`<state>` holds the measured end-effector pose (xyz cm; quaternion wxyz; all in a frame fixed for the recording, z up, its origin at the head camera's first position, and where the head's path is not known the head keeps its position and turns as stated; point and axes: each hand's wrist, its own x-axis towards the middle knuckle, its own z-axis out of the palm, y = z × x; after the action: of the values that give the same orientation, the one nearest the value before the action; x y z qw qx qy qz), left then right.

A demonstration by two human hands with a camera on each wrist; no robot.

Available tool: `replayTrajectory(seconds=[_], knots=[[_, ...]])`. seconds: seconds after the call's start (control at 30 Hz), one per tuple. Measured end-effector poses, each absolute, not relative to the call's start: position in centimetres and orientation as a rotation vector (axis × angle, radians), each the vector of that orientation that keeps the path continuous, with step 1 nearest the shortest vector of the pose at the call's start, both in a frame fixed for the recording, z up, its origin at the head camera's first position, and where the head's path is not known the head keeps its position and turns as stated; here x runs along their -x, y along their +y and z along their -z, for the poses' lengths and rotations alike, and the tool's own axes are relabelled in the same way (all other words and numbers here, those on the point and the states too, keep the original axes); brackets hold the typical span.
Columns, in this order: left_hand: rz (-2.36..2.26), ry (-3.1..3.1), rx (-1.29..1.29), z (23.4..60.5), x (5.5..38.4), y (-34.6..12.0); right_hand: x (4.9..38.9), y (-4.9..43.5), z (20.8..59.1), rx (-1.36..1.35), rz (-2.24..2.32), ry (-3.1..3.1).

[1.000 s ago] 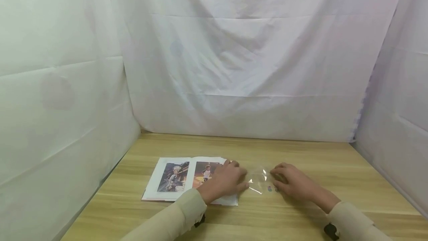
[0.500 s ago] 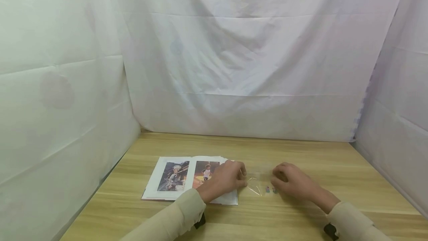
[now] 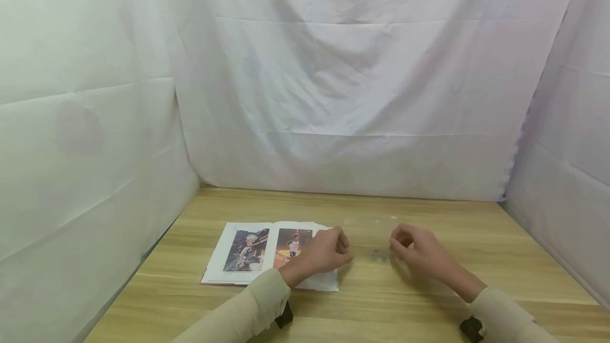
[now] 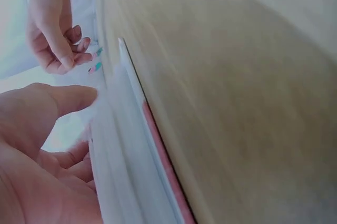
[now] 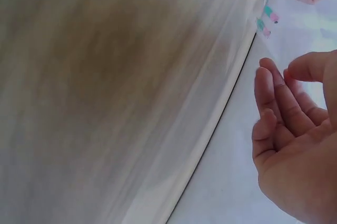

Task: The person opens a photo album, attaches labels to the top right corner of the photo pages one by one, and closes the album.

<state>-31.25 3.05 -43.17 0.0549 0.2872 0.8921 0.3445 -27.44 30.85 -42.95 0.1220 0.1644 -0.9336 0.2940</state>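
Between my two hands a clear plastic sheet (image 3: pixel 369 237) is held up, barely visible against the wood. Small pink and green figures (image 3: pixel 379 255) show on its lower part, and in the right wrist view these figures (image 5: pixel 267 20) sit beyond my fingertips. My left hand (image 3: pixel 329 250) pinches the sheet's left side, over the right page of an open photo album (image 3: pixel 216 258). On the right, my right hand (image 3: pixel 419 250) pinches the opposite side between thumb and fingers. The album's pages carry a left photo (image 3: pixel 247 249) and a right photo (image 3: pixel 292 245), the latter partly covered by my left hand.
The album lies flat on a wooden table (image 3: pixel 476 242), its pale and red cover edge (image 4: pixel 163 155) close under my left hand. A white cloth (image 3: pixel 333 94) hangs behind the table, with more cloth on both sides.
The sheet has come up from lying low over the table, its far edge now higher in view and its bright creases gone. My right hand has shifted up slightly; the album has stayed put.
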Motion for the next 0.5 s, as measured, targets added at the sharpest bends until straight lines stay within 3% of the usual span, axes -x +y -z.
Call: replayTrajectory(seconds=[0.5], knots=[[-1.505, 2.306, -0.717, 42.39, 31.1, 2.67, 27.4, 30.07, 42.58, -0.434, -1.147, -2.655]])
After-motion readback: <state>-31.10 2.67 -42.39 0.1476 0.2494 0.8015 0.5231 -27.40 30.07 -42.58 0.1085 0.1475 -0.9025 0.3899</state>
